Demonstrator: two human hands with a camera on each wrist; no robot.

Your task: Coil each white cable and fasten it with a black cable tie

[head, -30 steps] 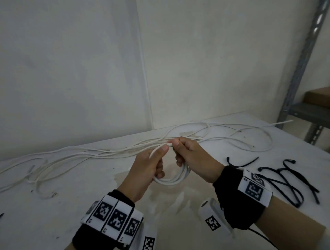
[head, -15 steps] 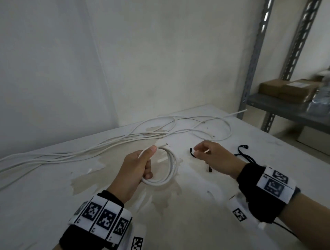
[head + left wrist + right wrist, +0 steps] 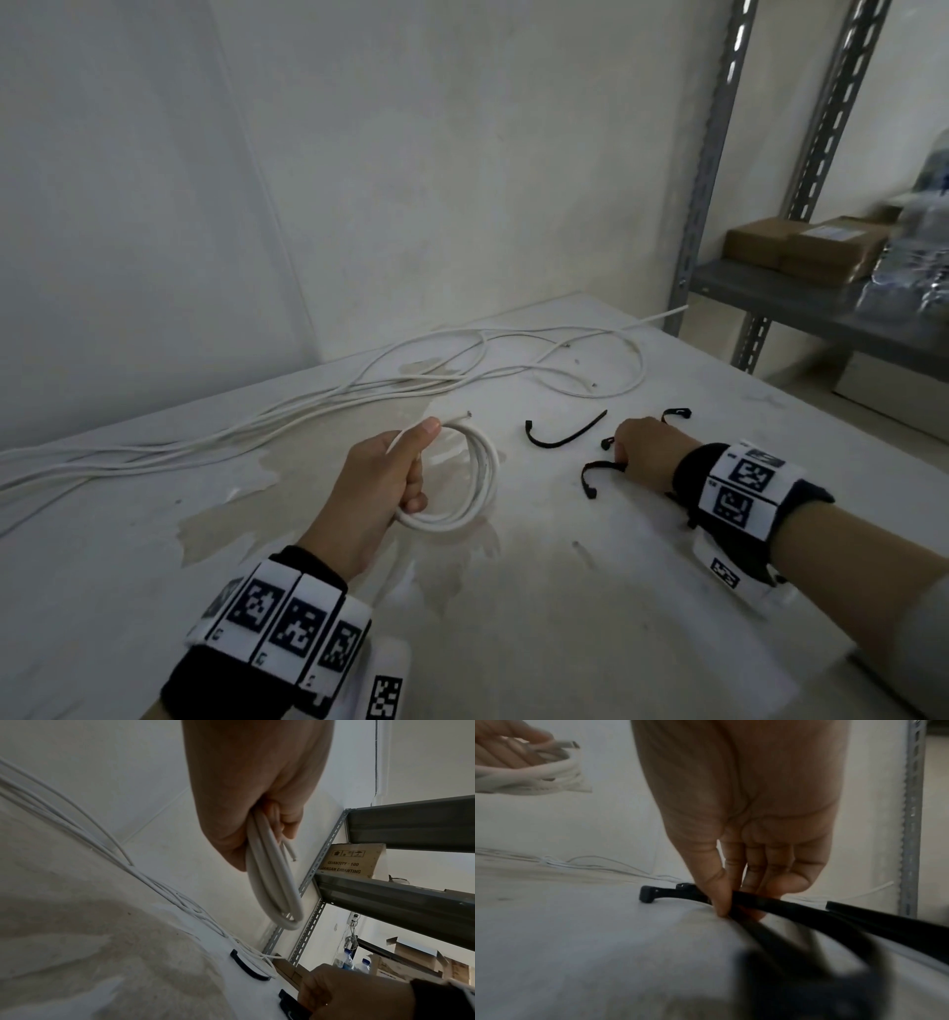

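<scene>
On the counter's right side, the right hand has its grip closed on black cable ties: in the right wrist view the thumb and fingertips pinch the black strips where they cross, right down at the surface. How many strips are inside the pinch cannot be told. One tie head pokes out to the left of the thumb, lying on the counter. A separate loose black tie lies curved on the counter between the two hands, touching neither.

The left hand is held above the counter with its grip wrapped around a coiled white cable. The thumb lies along the top of the coil and the fingers curl through it. The coil's several turns hang below the fist in the left wrist view, and its cut end sticks out just past the thumb tip.

Farther back, more uncoiled white cables run in long strands across the counter toward the wall. At the far right stands a metal shelf carrying cardboard boxes.
</scene>
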